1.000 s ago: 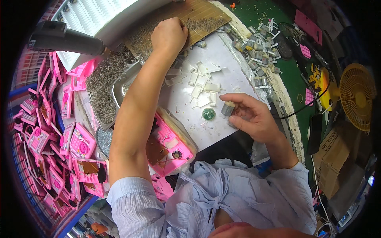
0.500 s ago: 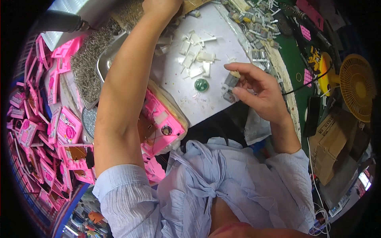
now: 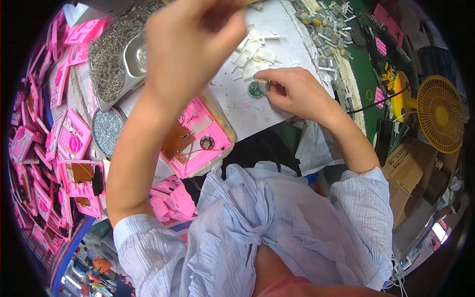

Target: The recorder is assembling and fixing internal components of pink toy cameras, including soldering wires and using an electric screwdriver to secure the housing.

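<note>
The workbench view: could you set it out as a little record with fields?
Right hand: pinching a small grey block by a green disc; contact unclear
Left hand: raised, blurred; whether it holds anything cannot be told
Work surface: white sheet with white plastic pieces
Near the body: open pink casing
Far left: piled pink casings
Far right: yellow fan
</note>
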The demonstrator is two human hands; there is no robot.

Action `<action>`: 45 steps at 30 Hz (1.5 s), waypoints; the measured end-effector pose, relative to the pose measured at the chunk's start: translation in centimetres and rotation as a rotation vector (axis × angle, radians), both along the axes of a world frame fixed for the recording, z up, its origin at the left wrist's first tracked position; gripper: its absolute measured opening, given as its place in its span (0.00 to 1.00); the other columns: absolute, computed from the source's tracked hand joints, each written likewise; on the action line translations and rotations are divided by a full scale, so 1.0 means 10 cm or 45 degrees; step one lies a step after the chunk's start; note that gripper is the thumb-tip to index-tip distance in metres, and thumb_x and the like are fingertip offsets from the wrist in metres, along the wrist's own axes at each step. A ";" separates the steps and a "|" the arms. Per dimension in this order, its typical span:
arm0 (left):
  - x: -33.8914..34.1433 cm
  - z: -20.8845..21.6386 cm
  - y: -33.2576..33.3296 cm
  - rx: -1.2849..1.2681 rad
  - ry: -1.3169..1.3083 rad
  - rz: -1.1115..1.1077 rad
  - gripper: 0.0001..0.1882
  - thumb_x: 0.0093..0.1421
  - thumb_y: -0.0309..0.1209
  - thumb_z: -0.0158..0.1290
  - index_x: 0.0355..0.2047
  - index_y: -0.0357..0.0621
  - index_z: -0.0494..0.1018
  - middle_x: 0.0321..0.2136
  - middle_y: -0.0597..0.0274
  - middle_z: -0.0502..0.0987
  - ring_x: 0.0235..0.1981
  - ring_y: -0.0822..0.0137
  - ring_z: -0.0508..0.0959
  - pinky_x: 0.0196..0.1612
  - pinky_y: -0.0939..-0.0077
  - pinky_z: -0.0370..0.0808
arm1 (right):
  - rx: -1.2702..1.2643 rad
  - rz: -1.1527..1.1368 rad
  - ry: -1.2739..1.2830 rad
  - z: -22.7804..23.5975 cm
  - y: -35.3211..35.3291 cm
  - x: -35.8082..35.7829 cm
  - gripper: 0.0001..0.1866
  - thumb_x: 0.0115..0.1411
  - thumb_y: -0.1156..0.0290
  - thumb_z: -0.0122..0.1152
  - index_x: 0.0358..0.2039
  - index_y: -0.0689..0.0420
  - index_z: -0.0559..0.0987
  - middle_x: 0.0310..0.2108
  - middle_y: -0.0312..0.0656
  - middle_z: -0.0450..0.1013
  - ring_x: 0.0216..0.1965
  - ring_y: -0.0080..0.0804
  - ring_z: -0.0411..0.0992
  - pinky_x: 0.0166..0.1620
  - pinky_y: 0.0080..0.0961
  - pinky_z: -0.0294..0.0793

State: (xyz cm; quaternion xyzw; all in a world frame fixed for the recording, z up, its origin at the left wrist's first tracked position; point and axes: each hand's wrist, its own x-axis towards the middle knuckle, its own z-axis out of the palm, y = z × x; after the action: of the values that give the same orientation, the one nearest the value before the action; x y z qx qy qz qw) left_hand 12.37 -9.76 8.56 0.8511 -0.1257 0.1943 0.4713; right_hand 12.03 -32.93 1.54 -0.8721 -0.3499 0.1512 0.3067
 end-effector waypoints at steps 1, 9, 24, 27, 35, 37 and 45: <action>-0.23 -0.01 0.15 -0.068 0.004 -0.013 0.09 0.57 0.24 0.62 0.39 0.37 0.81 0.29 0.60 0.84 0.29 0.75 0.83 0.36 0.80 0.79 | -0.002 0.028 -0.037 -0.03 0.05 0.00 0.20 0.55 0.75 0.59 0.50 0.58 0.81 0.26 0.47 0.77 0.27 0.43 0.77 0.34 0.36 0.76; -1.75 -0.37 0.29 -0.539 0.524 0.071 0.08 0.56 0.13 0.58 0.36 0.33 0.79 0.35 0.58 0.79 0.35 0.72 0.80 0.37 0.81 0.80 | -0.146 0.130 -0.175 0.04 0.22 0.01 0.24 0.52 0.75 0.61 0.52 0.59 0.81 0.25 0.46 0.76 0.24 0.39 0.75 0.32 0.34 0.75; -2.05 -0.68 0.09 -0.698 0.513 0.308 0.21 0.56 0.15 0.61 0.50 0.36 0.73 0.35 0.60 0.81 0.36 0.73 0.83 0.39 0.80 0.81 | 0.675 -0.042 1.665 0.14 0.73 -0.68 0.29 0.56 0.76 0.67 0.60 0.64 0.76 0.27 0.31 0.73 0.25 0.15 0.68 0.30 0.13 0.67; -2.05 -0.69 0.10 -0.690 0.508 0.299 0.21 0.56 0.15 0.62 0.50 0.36 0.72 0.36 0.59 0.81 0.36 0.73 0.83 0.39 0.79 0.81 | 0.641 -0.041 1.649 0.12 0.76 -0.67 0.29 0.56 0.76 0.67 0.60 0.64 0.76 0.27 0.31 0.73 0.25 0.15 0.69 0.30 0.14 0.67; -2.07 -0.71 0.14 -0.661 0.381 0.244 0.18 0.55 0.16 0.63 0.46 0.36 0.74 0.34 0.58 0.81 0.34 0.68 0.83 0.37 0.76 0.81 | 0.578 0.123 1.010 0.15 0.73 -0.73 0.26 0.56 0.76 0.70 0.57 0.61 0.79 0.29 0.31 0.74 0.26 0.15 0.69 0.31 0.15 0.68; -2.08 -0.77 0.19 -0.438 0.279 0.237 0.16 0.54 0.15 0.64 0.43 0.36 0.75 0.33 0.56 0.81 0.33 0.64 0.83 0.36 0.73 0.81 | 0.575 0.288 0.602 0.17 0.74 -0.70 0.26 0.55 0.76 0.72 0.56 0.60 0.80 0.29 0.33 0.75 0.27 0.15 0.70 0.32 0.15 0.68; -2.05 -0.70 0.30 -0.191 0.031 0.216 0.15 0.50 0.15 0.64 0.38 0.37 0.76 0.34 0.52 0.81 0.32 0.55 0.82 0.36 0.67 0.79 | 0.380 0.337 0.636 0.33 0.81 -0.61 0.21 0.51 0.75 0.77 0.47 0.60 0.83 0.34 0.40 0.80 0.30 0.26 0.77 0.34 0.24 0.75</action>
State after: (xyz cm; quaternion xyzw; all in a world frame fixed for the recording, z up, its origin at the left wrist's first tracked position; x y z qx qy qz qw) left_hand -8.09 -6.77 1.59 0.8232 -0.0327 0.2320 0.5172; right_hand 5.96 -24.84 4.84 -0.7003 -0.3926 0.3464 0.4852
